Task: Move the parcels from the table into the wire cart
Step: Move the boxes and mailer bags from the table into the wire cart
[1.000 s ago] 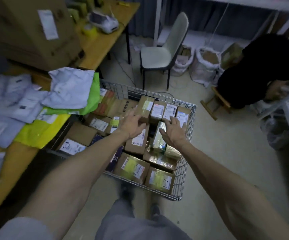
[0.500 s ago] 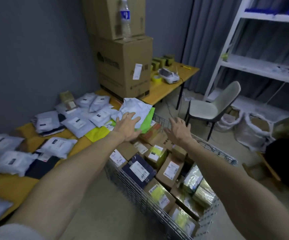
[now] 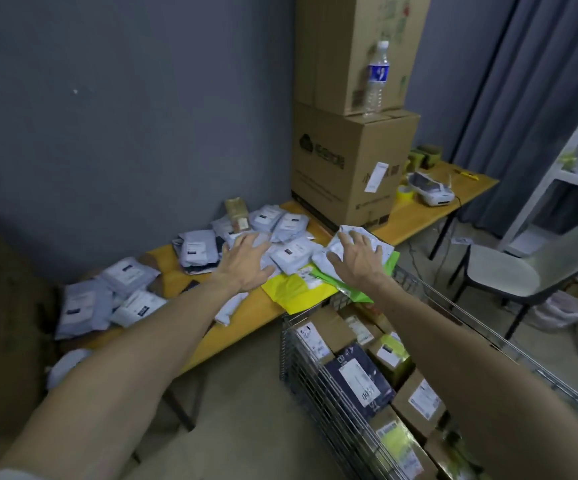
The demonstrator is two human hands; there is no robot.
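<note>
Both hands have left the wire cart (image 3: 308,386) and now reach farther out over the bench (image 3: 260,317) than half a second ago. The left hand (image 3: 247,261) is spread flat, fingers straight, above a heap of grey parcels (image 3: 196,249) near the middle of the view. The right hand (image 3: 357,259), at its 3 o'clock, is spread the same way over a crumpled white mailer (image 3: 370,237). Neither holds anything; whether the palms touch the bags cannot be told. A yellow mailer (image 3: 291,291) and a green mailer (image 3: 346,291) lie at the hands' 6 o'clock, overhanging the bench edge. More grey parcels trail toward 9 o'clock. The cart, packed with boxed parcels (image 3: 357,379), stands at 5 o'clock. Stacked cardboard boxes (image 3: 346,168) rise at 12 o'clock, with a water bottle (image 3: 377,81) standing on the lower one.
</note>
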